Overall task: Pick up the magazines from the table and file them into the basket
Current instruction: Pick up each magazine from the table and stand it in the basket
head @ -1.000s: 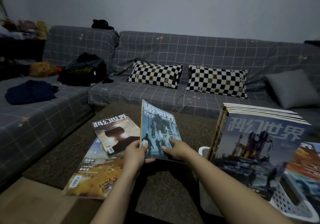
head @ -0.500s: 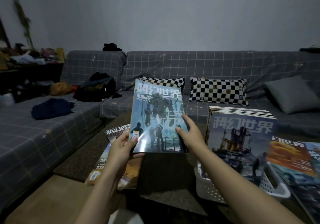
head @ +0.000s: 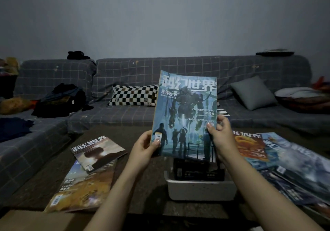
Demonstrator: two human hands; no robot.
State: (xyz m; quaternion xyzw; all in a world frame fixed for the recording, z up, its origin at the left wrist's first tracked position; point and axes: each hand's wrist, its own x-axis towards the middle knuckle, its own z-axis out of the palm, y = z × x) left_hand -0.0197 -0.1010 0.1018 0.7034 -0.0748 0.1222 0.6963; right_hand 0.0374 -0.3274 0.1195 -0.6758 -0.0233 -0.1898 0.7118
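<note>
A blue magazine (head: 184, 116) stands upright in mid-air above the white basket (head: 200, 189), cover toward the camera, pinched at its lower corners. The left hand (head: 144, 148) is closed on the lower left edge, thumb over the barcode; the right hand (head: 220, 134) is closed on the lower right edge, fingers wrapped behind. The top of the cover curls slightly. The basket sits on the dark bench (head: 142, 186) directly below, with dark upright issues (head: 196, 170) already inside.

The step in hand appears to be lowering this issue into the basket. Done well, it would go down spine-vertical, its bottom edge guided into the gap on the near side of the filed issues, both hands keeping it taut so the limp paper does not buckle or catch on the rim.

Still on the bench: two magazines (head: 89, 166) overlapping to the left, and a fanned spread (head: 285, 162) to the right. A grey sofa (head: 125, 73) with a chequered cushion (head: 134, 95) runs along the far side.
</note>
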